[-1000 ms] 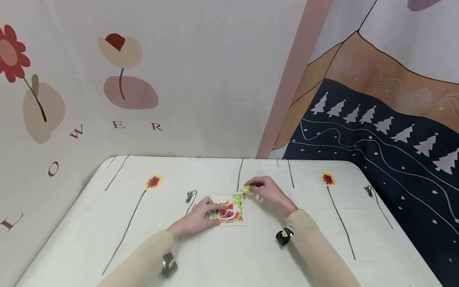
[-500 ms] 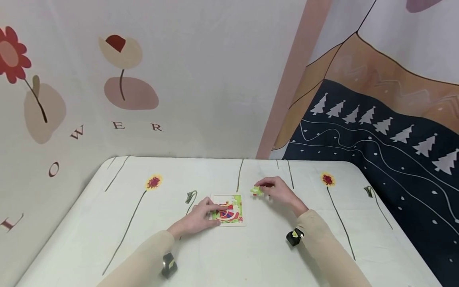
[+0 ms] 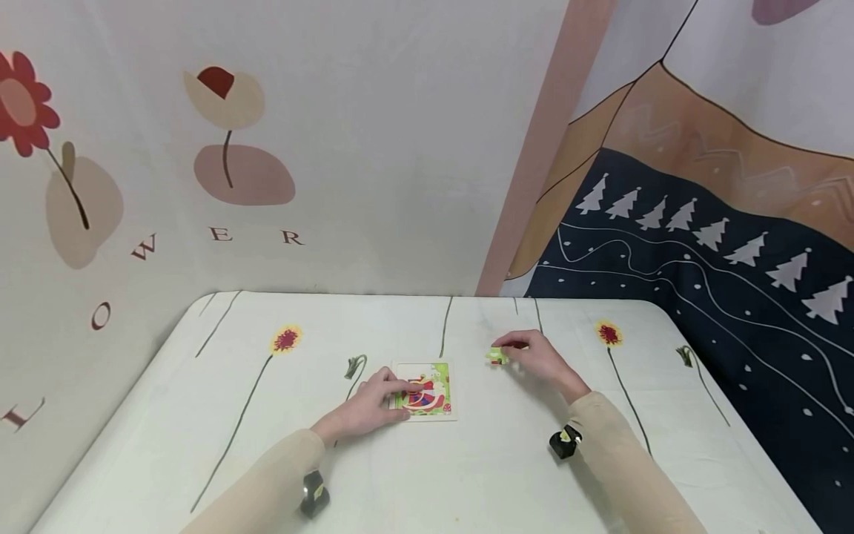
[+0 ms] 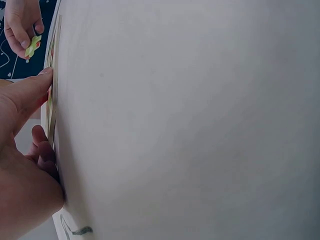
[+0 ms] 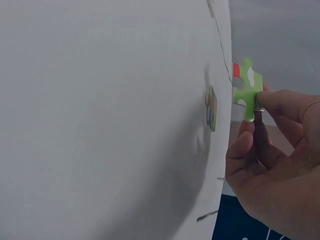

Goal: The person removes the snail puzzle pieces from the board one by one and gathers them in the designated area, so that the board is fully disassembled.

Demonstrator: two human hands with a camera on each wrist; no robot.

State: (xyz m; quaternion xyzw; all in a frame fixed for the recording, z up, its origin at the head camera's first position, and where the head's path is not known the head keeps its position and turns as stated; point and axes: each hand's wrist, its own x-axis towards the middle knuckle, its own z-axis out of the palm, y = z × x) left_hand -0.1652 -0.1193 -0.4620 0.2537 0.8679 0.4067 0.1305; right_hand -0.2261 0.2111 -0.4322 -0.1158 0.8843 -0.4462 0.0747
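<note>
The hands are held well apart above the white cloth (image 3: 427, 475). The board (image 3: 411, 371) is laid flat near the middle of the cloth, and its left part is covered by the left hand (image 3: 365, 406). By that hand the board is touched and not gripped: the index finger is stretched across the printed picture, and the thumb is placed near the lower edge. A white area is seen at the board's upper left.

By the right hand (image 3: 534, 357), the green piece (image 5: 247, 92) is pinched between thumb and fingers, raised off the cloth to the right of the board; a red corner is shown on it. In the right wrist view, a second piece (image 5: 213, 109) is seen on the cloth, near the raised one. Both arms are covered by beige sleeves (image 3: 276, 471).
</note>
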